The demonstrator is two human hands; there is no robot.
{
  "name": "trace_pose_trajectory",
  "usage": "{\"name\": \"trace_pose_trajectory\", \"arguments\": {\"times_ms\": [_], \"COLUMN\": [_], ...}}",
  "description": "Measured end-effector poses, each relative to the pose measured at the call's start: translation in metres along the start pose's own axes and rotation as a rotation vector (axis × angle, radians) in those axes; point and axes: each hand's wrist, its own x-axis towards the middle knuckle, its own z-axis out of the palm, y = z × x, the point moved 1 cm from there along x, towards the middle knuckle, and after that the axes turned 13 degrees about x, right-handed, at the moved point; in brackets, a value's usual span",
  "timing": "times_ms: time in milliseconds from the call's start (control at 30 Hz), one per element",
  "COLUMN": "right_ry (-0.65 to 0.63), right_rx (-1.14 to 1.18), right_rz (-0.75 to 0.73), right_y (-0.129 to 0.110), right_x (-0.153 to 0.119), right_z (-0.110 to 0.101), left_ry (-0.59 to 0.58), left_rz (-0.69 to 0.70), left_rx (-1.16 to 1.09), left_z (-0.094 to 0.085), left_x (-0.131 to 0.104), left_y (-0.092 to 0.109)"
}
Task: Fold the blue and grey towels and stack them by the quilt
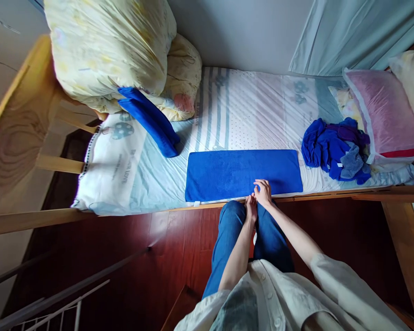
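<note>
1. At the far left of the bed [131,179] sits a bundled quilt [110,50]. Leaning against it is a stack of folded towels [148,120], deep blue, two as far as I can tell. Judging by that stack, part of the folding is already done.

2. In the middle, along the near edge of the bed, lies the towel [243,174] now in hand. It is folded into a long flat strip that runs left to right and looks smooth, with a small white tag at its near left corner. I judge it about halfway folded: a lengthwise fold is made, and the strip is not yet folded down to the size of the stacked ones.

3. Both hands meet at the near edge of this towel, right of its middle. The left hand [251,209] has its fingers curled at the hem, just over the bed rail. Whether they pinch cloth I cannot tell. The right hand [263,192] rests on the towel with its fingers bent down onto the edge, seemingly nipping it.

4. To the right, well apart from the strip, is a crumpled pile [334,149] of blue cloths, unfolded, beside a pink pillow [386,112]. That pile looks like the work left.
</note>
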Motion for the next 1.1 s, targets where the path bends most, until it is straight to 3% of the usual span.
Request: {"name": "trace_pose_trajectory", "arguments": {"times_ms": [200,367,567,767,967,1100], "right_ry": [-0.233,-0.248,-0.178,-0.243,-0.237,-0.199], "right_rx": [-0.124,-0.163,-0.219,-0.213,-0.163,-0.136], "right_rz": [-0.026,-0.005,-0.002,0.053,0.082,0.072], "right_y": [-0.029,-0.036,-0.030,-0.027,-0.034,-0.046], "right_x": [0.144,0.205,0.227,0.235,0.239,0.231], "right_z": [-0.008,-0.003,0.001,-0.008,-0.029,-0.057], "left_ry": [0.163,0.236,0.276,0.297,0.281,0.231], "left_rz": [-0.068,-0.104,-0.108,-0.186,-0.150,-0.099], "left_rx": [-0.237,-0.265,-0.347,-0.371,-0.341,-0.304], "left_z": [0.004,0.005,0.004,0.004,0.004,0.001], "left_x": [-0.002,0.000,-0.005,-0.006,-0.012,-0.026], "left_y": [-0.012,-0.020,-0.019,-0.010,-0.005,-0.001]}}
